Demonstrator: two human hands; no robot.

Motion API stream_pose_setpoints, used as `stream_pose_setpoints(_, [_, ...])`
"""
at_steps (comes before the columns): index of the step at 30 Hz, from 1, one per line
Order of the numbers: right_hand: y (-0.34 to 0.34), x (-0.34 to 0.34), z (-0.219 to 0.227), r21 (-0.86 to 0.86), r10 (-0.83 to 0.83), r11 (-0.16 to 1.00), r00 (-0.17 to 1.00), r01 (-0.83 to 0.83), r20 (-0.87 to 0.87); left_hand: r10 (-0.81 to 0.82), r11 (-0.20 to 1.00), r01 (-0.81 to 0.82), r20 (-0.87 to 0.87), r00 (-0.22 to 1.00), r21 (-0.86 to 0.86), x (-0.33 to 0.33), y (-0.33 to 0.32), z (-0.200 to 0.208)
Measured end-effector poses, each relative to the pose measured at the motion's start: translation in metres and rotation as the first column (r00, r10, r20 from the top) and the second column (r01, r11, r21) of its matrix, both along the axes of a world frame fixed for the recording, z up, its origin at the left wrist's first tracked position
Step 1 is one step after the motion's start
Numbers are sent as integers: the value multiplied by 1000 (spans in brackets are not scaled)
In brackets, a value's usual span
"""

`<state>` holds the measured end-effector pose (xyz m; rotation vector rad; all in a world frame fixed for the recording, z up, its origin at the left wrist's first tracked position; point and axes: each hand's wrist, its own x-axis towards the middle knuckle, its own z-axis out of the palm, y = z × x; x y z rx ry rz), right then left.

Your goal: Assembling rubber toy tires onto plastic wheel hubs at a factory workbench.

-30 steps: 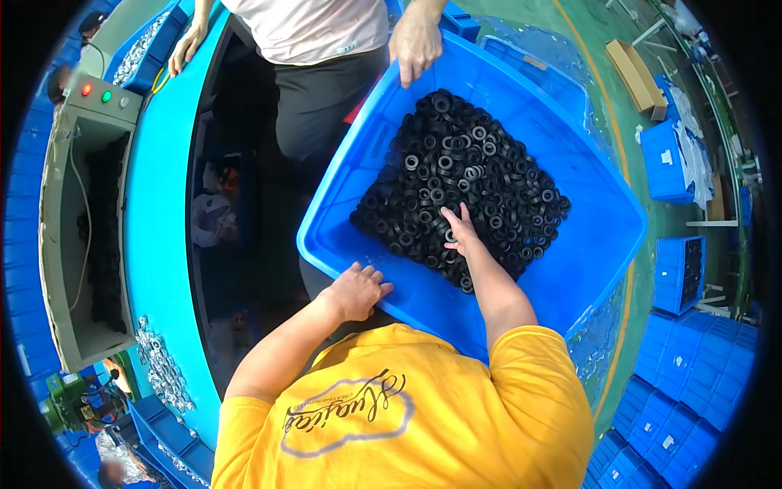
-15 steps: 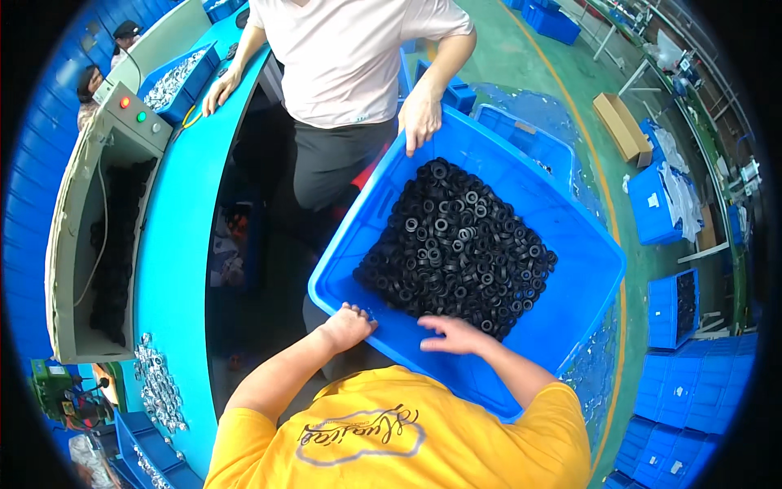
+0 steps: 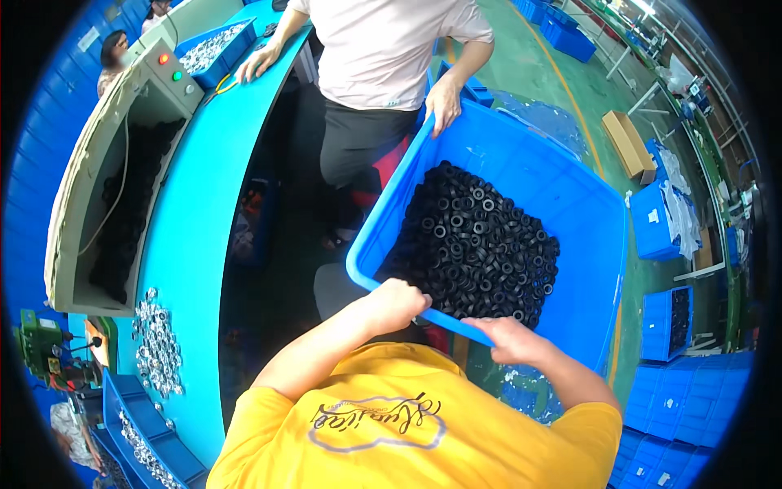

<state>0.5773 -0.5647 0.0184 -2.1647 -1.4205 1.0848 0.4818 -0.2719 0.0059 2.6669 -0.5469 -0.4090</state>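
Observation:
A large blue plastic bin [image 3: 582, 196] sits tilted in front of me, with a heap of small black rings [image 3: 481, 236] gathered toward its near left part. My left hand [image 3: 397, 304] is closed over the bin's near rim, close to its left corner. Further right along that same rim, my right hand [image 3: 513, 340] grips the edge with its thumb laid over it; its other fingers are partly hidden. Across from me a co-worker's hand [image 3: 444, 104] holds the bin's far left rim.
On the left runs a turquoise workbench [image 3: 195, 244] with loose shiny metal parts [image 3: 156, 346] and a control box with lights [image 3: 169, 72]. The co-worker's other hand [image 3: 259, 62] rests on it. Stacked blue crates [image 3: 676, 399] and a cardboard box [image 3: 629, 147] stand at right.
My right hand has come from inside the bin to its near rim. The near side of the bin appears higher and turned. My left hand keeps its hold on the rim.

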Motion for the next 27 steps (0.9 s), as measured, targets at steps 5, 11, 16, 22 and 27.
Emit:
stream_pose_setpoints(5, [8, 3, 18, 10, 46, 999, 999, -46, 23, 58, 998, -58, 13, 998, -7, -11, -1, 12])
stream_pose_setpoints(11, [12, 7, 25, 5, 142, 990, 990, -142, 14, 135, 991, -135, -13, 991, -18, -28, -2, 22])
stream_pose_setpoints(16, [24, 9, 24, -68, 195, 978, 981, -196, -18, 180, 983, -180, -2, 984, -36, -32, 4, 21])
stream_pose_setpoints(22, [24, 24, 7, -28, 291, 956, 956, -292, -24, 172, 985, -173, -66, 983, -4, -28, 6, 12])
stream_pose_setpoints(27, [35, 92, -15, -189, -124, 982, 804, 14, -582, 157, 987, -158, -99, 983, -4, -23, 5, 10])
